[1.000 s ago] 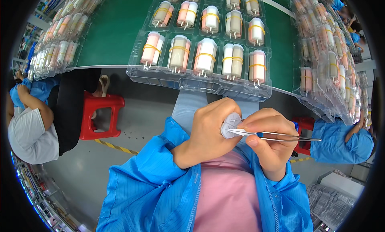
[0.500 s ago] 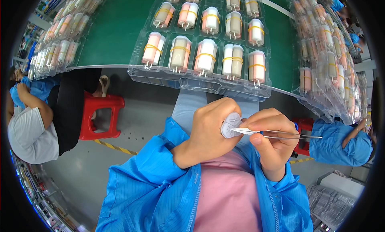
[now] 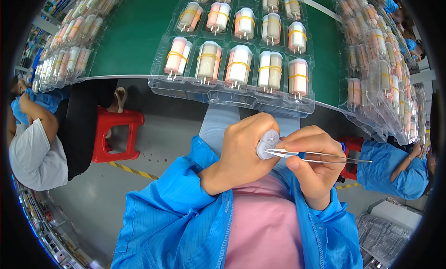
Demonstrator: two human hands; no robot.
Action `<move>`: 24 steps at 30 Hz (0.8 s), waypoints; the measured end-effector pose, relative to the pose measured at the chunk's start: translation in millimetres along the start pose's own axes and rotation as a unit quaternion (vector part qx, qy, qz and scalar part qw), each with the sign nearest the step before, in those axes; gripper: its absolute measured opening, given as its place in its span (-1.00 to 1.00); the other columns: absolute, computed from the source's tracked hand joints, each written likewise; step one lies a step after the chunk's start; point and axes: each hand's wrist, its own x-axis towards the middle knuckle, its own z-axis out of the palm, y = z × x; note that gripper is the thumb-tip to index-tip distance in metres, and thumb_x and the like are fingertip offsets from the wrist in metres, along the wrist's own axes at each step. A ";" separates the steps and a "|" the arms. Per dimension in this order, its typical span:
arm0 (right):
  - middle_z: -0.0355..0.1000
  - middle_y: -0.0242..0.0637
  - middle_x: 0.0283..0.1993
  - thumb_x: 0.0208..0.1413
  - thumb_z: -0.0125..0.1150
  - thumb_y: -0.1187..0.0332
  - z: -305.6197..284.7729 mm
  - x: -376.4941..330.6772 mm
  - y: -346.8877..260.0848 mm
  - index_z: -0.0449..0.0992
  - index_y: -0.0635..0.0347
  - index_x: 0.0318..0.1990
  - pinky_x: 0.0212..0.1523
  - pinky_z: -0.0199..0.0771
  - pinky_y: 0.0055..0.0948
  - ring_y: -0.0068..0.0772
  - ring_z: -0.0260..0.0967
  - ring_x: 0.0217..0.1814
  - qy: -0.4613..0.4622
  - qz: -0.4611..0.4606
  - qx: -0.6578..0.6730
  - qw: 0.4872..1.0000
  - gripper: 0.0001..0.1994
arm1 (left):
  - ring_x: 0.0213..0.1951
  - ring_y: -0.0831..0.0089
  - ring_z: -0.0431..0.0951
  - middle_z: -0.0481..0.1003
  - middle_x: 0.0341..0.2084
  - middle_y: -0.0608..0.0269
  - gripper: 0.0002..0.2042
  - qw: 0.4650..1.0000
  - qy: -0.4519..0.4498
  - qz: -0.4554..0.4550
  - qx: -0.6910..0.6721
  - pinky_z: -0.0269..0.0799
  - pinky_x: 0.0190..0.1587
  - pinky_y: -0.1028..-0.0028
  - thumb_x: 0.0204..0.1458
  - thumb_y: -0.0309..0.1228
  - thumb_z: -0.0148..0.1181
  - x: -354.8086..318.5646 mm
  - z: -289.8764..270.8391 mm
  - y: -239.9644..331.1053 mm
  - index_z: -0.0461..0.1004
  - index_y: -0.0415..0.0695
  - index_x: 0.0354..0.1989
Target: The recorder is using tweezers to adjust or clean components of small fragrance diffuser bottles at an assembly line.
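Below the green table [image 3: 134, 41] edge, my left hand [image 3: 244, 150] is gripping a white plug [image 3: 265, 146] upright; my right hand [image 3: 311, 164] is pinching tweezers [image 3: 320, 156] lying sideways, tips touching it.

The tray [image 3: 186, 90] lies on the table [image 3: 134, 41], beyond the left hand [image 3: 244, 148] and right hand [image 3: 311, 164].

Plastic, metal and cloth at the counter

The tweezers [image 3: 320, 156] are thin bright metal; the small white part [image 3: 266, 145] looks like smooth matt plastic. The tray [image 3: 232, 95] is clear glossy plastic, the counter [image 3: 134, 36] matt green, the jacket sleeve [image 3: 176, 194] finely striped blue cloth.
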 end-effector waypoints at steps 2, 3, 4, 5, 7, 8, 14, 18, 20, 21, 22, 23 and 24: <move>0.53 -0.11 -0.35 -0.19 0.35 0.56 1.2 -1.0 -0.2 0.55 0.33 -0.34 -0.34 0.46 -0.49 -0.33 0.50 -0.35 0.006 0.010 0.008 1.000 -0.81 | -0.62 0.40 0.41 0.37 -0.66 0.19 -0.75 1.000 0.001 0.001 0.000 0.22 -0.57 0.48 -0.31 -0.46 0.37 -0.2 0.2 -0.2 0.35 -0.19 -0.55; 0.53 -0.11 -0.35 -0.19 0.35 0.56 1.2 -1.0 -0.2 0.55 0.33 -0.34 -0.33 0.46 -0.49 -0.33 0.50 -0.35 0.005 0.009 0.007 1.000 -0.81 | -0.62 0.40 0.41 0.37 -0.66 0.19 -0.75 1.000 0.001 0.002 -0.001 0.22 -0.57 0.48 -0.31 -0.46 0.37 -0.5 0.4 -0.5 0.35 -0.19 -0.55; 0.53 -0.11 -0.35 -0.19 0.35 0.56 1.1 -0.8 -0.2 0.55 0.33 -0.34 -0.33 0.46 -0.49 -0.33 0.50 -0.35 0.003 0.008 0.007 1.000 -0.81 | -0.62 0.40 0.41 0.37 -0.66 0.19 -0.75 1.000 0.002 0.002 -0.001 0.22 -0.57 0.48 -0.31 -0.47 0.37 -0.7 0.4 -0.7 0.35 -0.19 -0.55; 0.53 -0.11 -0.35 -0.18 0.35 0.56 1.0 -0.9 -0.2 0.55 0.33 -0.34 -0.33 0.46 -0.49 -0.33 0.50 -0.35 0.002 0.008 0.007 1.000 -0.81 | -0.62 0.39 0.40 0.37 -0.66 0.19 -0.75 1.000 0.001 0.002 0.000 0.22 -0.58 0.48 -0.30 -0.47 0.36 -0.8 0.3 -0.5 0.35 -0.19 -0.55; 0.53 -0.11 -0.35 -0.18 0.34 0.56 1.1 -1.6 -0.1 0.55 0.33 -0.34 -0.33 0.46 -0.50 -0.33 0.50 -0.35 0.005 0.011 0.012 1.000 -0.82 | -0.63 0.39 0.40 0.37 -0.66 0.18 -0.76 1.000 0.000 0.001 0.001 0.22 -0.58 0.47 -0.30 -0.48 0.36 -0.9 -0.1 0.0 0.35 -0.19 -0.55; 0.53 -0.12 -0.35 -0.17 0.34 0.56 1.1 -1.8 0.0 0.55 0.33 -0.34 -0.33 0.46 -0.50 -0.33 0.50 -0.35 0.007 0.013 0.015 1.000 -0.82 | -0.63 0.39 0.40 0.37 -0.66 0.18 -0.76 1.000 0.001 0.002 0.002 0.22 -0.58 0.47 -0.29 -0.48 0.36 -0.8 0.0 0.3 0.35 -0.19 -0.55; 0.53 -0.12 -0.36 -0.17 0.32 0.57 0.9 -4.2 1.0 0.54 0.33 -0.35 -0.34 0.44 -0.52 -0.36 0.49 -0.36 0.011 0.026 0.021 0.999 -0.84 | -0.61 0.30 0.42 0.36 -0.65 0.17 -0.77 1.000 -0.001 0.002 0.009 0.23 -0.58 0.42 -0.30 -0.51 0.34 -1.4 0.3 1.2 0.34 -0.18 -0.55; 0.53 -0.12 -0.36 -0.17 0.32 0.57 -0.2 -3.3 1.8 0.54 0.33 -0.35 -0.34 0.44 -0.51 -0.35 0.49 -0.36 0.004 0.017 0.011 1.000 -0.84 | -0.56 0.14 0.44 0.36 -0.64 0.15 -0.75 1.000 -0.007 -0.009 0.013 0.28 -0.57 0.31 -0.33 -0.54 0.33 -1.3 0.2 3.0 0.31 -0.17 -0.56; 0.53 -0.13 -0.37 -0.17 0.32 0.57 -0.2 -3.4 2.3 0.54 0.32 -0.36 -0.34 0.44 -0.51 -0.35 0.49 -0.37 0.003 0.015 0.007 1.000 -0.84 | -0.55 0.14 0.44 0.36 -0.63 0.15 -0.76 1.000 -0.008 -0.010 0.014 0.28 -0.57 0.31 -0.33 -0.54 0.33 -1.3 0.0 3.1 0.31 -0.16 -0.56; 0.53 -0.13 -0.37 -0.17 0.33 0.57 0.1 -3.1 2.5 0.55 0.32 -0.36 -0.35 0.44 -0.51 -0.35 0.49 -0.37 0.002 0.010 0.001 1.000 -0.84 | -0.55 0.13 0.44 0.36 -0.63 0.15 -0.76 1.000 -0.009 -0.011 0.014 0.28 -0.57 0.31 -0.33 -0.54 0.32 -1.4 -0.2 3.0 0.32 -0.16 -0.56; 0.53 -0.14 -0.37 -0.17 0.33 0.57 0.5 -2.6 2.7 0.55 0.32 -0.36 -0.35 0.44 -0.51 -0.35 0.49 -0.37 0.001 0.004 -0.006 1.000 -0.84 | -0.55 0.13 0.44 0.37 -0.63 0.15 -0.76 1.000 -0.009 -0.013 0.014 0.28 -0.56 0.31 -0.33 -0.54 0.32 -1.4 -0.3 2.8 0.32 -0.16 -0.56; 0.53 -0.14 -0.38 -0.18 0.33 0.57 0.8 -2.1 2.4 0.55 0.32 -0.36 -0.35 0.44 -0.51 -0.35 0.49 -0.37 0.001 -0.001 -0.012 1.000 -0.84 | -0.55 0.12 0.44 0.37 -0.63 0.15 -0.76 1.000 -0.010 -0.012 0.016 0.28 -0.56 0.30 -0.33 -0.54 0.32 -1.6 -0.2 2.4 0.32 -0.16 -0.56; 0.53 -0.15 -0.38 -0.18 0.34 0.57 1.2 -1.4 1.8 0.55 0.31 -0.37 -0.37 0.44 -0.51 -0.34 0.49 -0.39 -0.003 -0.004 -0.023 1.000 -0.84 | -0.55 0.12 0.44 0.36 -0.63 0.15 -0.76 1.000 -0.011 -0.011 0.018 0.28 -0.56 0.30 -0.33 -0.54 0.32 -2.0 0.1 1.4 0.32 -0.16 -0.55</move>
